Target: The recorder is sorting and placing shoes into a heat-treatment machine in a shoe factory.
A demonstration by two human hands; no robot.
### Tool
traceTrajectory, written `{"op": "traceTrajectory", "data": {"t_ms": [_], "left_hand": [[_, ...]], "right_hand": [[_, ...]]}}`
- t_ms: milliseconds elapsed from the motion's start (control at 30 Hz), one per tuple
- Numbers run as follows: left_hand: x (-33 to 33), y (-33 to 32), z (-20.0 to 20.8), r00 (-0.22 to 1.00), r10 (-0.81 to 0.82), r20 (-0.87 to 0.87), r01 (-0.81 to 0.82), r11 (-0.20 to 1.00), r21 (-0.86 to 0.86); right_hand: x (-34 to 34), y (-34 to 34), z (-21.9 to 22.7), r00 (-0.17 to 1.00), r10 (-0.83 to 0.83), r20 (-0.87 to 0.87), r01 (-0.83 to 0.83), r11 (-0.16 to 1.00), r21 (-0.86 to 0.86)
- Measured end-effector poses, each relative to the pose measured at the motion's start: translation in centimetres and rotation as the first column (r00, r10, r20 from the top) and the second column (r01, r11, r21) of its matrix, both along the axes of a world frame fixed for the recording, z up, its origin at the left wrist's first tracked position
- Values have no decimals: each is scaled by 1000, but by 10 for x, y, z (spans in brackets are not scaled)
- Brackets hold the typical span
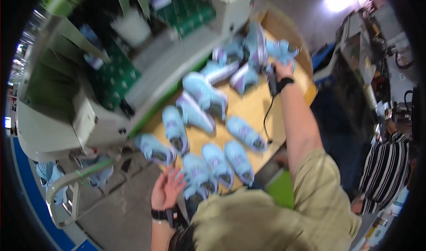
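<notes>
Left hand [168, 189] open beside near shoes [195, 169] on tabletop [250, 106], right hand [283, 71] at far-right shoe [281, 50], grip unclear to me; I judge them light, soft-topped, firmer-soled, best taken at the heel.

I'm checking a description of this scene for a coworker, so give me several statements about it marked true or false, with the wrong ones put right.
1. The right hand is among the shoes toward the far end of the table. True.
2. The left hand is clenched into a fist. False: it is open, with the palm showing, near the shoes closest to the person.
3. The shoes on the table are bright red. False: they are light blue with some purple.
4. A person in a black-and-white striped top is at the picture's right. True.
5. Only the right wrist wears a black band. False: both wrists do.
</notes>
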State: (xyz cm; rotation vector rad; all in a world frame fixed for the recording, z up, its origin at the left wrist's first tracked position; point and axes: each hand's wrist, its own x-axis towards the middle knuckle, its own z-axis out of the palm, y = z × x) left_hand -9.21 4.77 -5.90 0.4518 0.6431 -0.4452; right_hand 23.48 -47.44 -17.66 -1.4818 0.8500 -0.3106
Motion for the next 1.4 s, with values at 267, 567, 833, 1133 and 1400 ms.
{"op": "traceTrajectory", "data": {"t_ms": [267,567,833,1133,1400], "left_hand": [[51,-64,9,966,-242,94,246,969,-31],[110,-135,29,869,-273,412,326,943,-64],[260,9,82,938,35,345,-77,991,108],[220,-14,39,671,358,650,-77,905,-419],[115,-24,6,806,319,499,-96,902,-422]], "right_hand": [[-152,44,118,951,231,206,-237,971,4],[-271,131,121,538,785,-307,-774,315,-549],[-243,148,129,743,664,-86,-612,621,-491],[6,238,258,567,671,478,-95,630,-771],[32,258,211,498,848,182,188,99,-977]]}}
